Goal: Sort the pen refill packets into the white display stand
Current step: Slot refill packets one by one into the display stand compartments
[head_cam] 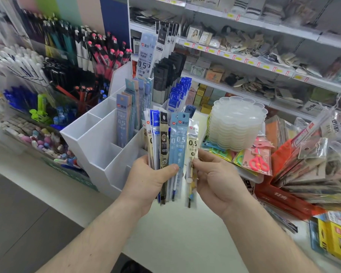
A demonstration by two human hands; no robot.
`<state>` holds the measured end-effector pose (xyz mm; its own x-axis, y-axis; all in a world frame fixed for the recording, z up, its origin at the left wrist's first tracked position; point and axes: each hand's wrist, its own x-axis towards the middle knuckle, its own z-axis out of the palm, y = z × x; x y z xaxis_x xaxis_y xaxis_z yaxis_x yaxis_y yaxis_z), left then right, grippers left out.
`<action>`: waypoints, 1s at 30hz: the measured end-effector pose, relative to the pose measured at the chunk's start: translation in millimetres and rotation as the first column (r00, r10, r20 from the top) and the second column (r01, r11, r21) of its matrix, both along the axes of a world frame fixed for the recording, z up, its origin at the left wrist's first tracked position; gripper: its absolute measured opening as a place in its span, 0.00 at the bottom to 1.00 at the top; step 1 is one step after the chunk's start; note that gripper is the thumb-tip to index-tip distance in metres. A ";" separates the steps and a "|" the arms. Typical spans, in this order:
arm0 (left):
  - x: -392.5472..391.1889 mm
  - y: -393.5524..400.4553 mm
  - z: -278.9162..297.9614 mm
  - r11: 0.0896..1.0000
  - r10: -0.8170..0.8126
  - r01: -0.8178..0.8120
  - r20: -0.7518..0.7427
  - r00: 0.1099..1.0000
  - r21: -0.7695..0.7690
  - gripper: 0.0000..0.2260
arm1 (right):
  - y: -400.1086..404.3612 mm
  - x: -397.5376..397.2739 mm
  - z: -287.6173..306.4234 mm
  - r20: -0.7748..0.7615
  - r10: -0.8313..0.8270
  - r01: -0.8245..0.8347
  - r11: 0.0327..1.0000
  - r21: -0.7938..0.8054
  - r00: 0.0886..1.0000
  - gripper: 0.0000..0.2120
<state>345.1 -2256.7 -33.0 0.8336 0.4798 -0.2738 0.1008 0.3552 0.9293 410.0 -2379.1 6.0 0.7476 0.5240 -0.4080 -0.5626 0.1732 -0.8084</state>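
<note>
- Head view, lower centre of the frame: the left hand [150,180] grips a fanned bundle of pen refill packets [166,146], its thumb laid across their fronts and its fingers curled behind. Held upright and spread like that, the printed labels face the person, probably so the kinds can be told apart.
- Just right of it, the right hand [215,178] pinches the cream packet [192,152] at the right edge of the fan between thumb and fingers [203,156]. That packet stands slightly apart from the rest, so I judge it is the one being picked out for placing.
- Under both hands lies the white tabletop [175,233].
- Behind the bundle, at centre frame, the white display stand [98,146] rises in steps. Its front compartments look empty; a middle one holds grey-blue packets [122,123] upright, and the rear ones hold taller blue, black and white-and-blue packets, like with like.
- At right of centre sits a stack of clear scalloped trays [238,125], with a packet of pink scissors [258,160] below it.
- In the upper left of the frame, pens [98,54] stand in racks; in the upper right, store shelves [244,58] carry small goods, too blurred to name.
</note>
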 end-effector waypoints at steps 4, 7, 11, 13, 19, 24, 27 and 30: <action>-1.9 -0.1 2.1 1.000 -0.019 0.019 0.022 1.000 0.013 0.12 | 1.3 1.1 -6.3 0.006 -0.110 0.110 0.994 -0.028 0.994 0.12; -3.2 0.3 3.7 1.000 -0.028 0.027 0.029 0.999 0.014 0.13 | 1.2 1.5 -9.1 0.038 -0.140 0.142 0.988 -0.053 0.989 0.10; -6.0 1.7 3.7 0.999 -0.037 0.036 0.036 0.999 0.026 0.13 | 0.9 -0.4 -11.5 0.124 -0.078 0.090 0.992 -0.093 0.989 0.11; -7.6 1.9 4.3 0.998 -0.040 0.038 0.037 0.999 0.048 0.13 | 2.1 -2.3 -11.6 0.175 -0.042 0.064 0.990 -0.123 0.984 0.11; -13.5 3.9 5.7 0.993 -0.071 0.068 0.040 0.997 0.093 0.14 | 6.0 -8.2 -12.9 0.279 -0.010 0.064 0.981 -0.182 0.960 0.10; -21.3 7.2 8.6 0.987 -0.101 0.097 0.026 0.995 0.130 0.15 | 6.9 -7.3 -6.3 0.270 0.090 -0.028 0.973 -0.228 0.959 0.15; -26.1 9.0 10.0 0.993 -0.068 0.065 0.032 0.997 0.098 0.15 | 8.5 -8.2 -3.8 0.324 0.111 -0.032 0.971 -0.239 0.939 0.14; -29.5 11.7 13.3 0.999 -0.018 0.016 0.035 0.999 0.039 0.13 | 11.9 -9.4 -3.5 0.370 0.069 0.012 0.977 -0.212 0.927 0.10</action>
